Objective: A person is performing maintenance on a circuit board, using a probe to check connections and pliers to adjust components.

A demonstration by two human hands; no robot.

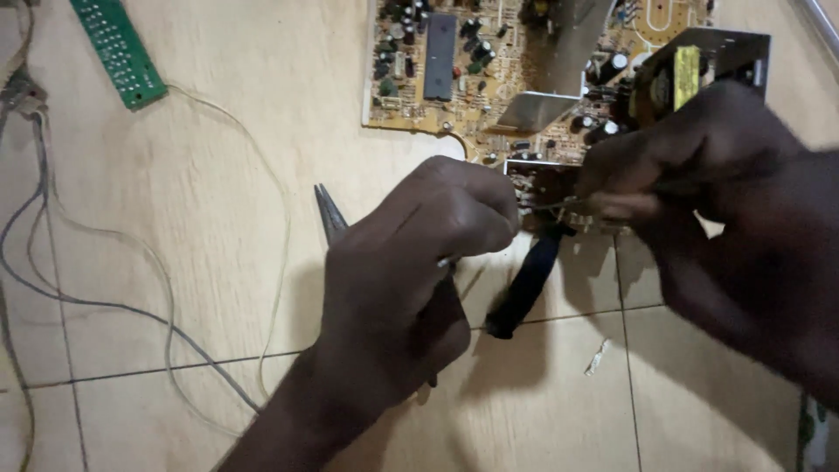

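My left hand [415,249] is closed around a thin metal wire or pin [447,260], pinching it close to the front edge of a large tan circuit board [454,74]. My right hand [690,166] grips a thin strand at the board's near edge, fingers pinched together; it is blurred. Needle-nose pliers lie on the floor under my left hand, with the pointed tip [329,210] sticking out on the left. A black tool handle [524,284] lies on the tiles between my two hands.
The circuit board carries a black chip [440,54], several capacitors and a metal heat sink [559,52]. A small green board [118,52] lies at the top left. Grey and white wires [105,306] loop across the beige floor tiles on the left.
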